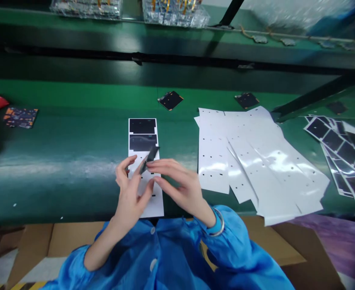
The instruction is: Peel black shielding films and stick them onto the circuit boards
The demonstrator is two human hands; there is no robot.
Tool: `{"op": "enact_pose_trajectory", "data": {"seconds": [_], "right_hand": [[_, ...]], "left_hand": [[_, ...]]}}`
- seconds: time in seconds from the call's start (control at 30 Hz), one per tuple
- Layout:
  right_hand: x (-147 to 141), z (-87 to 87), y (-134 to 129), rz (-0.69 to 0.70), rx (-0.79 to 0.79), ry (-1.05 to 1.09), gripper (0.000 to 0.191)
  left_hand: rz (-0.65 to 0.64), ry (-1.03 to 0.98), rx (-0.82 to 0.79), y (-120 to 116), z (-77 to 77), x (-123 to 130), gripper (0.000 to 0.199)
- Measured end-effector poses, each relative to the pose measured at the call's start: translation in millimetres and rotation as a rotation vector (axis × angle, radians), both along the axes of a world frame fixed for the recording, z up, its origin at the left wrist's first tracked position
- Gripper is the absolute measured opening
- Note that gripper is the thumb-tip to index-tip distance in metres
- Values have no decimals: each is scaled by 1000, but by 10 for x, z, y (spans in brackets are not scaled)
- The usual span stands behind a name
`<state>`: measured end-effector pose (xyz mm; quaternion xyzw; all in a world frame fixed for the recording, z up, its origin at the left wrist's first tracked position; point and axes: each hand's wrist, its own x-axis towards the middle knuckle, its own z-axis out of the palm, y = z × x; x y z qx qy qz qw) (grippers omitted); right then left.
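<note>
Left hand and right hand grip a tilted dark piece with their fingertips above a white strip, likely light, thin and easily creased, best held by its edges.

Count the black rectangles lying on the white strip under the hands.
2: one rectangle at the strip's far end, another rectangle just below it in view; more may be hidden.
</note>
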<state>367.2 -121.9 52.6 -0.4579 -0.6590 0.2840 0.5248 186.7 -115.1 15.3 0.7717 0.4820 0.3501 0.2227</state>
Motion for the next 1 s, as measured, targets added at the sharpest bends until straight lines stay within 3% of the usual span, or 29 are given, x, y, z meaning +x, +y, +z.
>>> {"op": "enact_pose_trajectory", "data": {"seconds": [0.03,0.17,0.27,0.37,0.47,0.53,0.6,0.7,0.77,0.87,1.0], "right_hand": [[-17,-14,3,18,-19,11,16],[50,-88,64,-127,-233,241,23],[76,-154,128,-10,-404,410,20],[33,-181,161,21,-430,397,23],[14,-163,153,-55,-261,137,19],[45,-147,128,-145,-39,-128,13],[108,-137,87,-231,199,-380,11],[243,-124,0,-324,385,-634,8],[337,-104,-60,-377,407,-700,7],[451,-54,-123,-429,425,-706,10],[512,20,-139,-377,460,-652,21]], "left_hand": [[-26,-94,-72,6,39,-24,39],[-23,-283,-307,1,106,-194,24],[-51,-298,-302,-69,122,-276,25],[-162,-178,-237,-98,151,-313,25],[-219,153,-118,119,164,-452,28],[-71,434,-16,475,167,-686,36],[227,618,39,966,180,-1035,49],[659,640,-67,1705,215,-1614,64],[721,612,-131,2008,218,-1885,64],[578,580,-176,2036,146,-1985,55],[211,537,-200,1574,-9,-1790,49]]}}
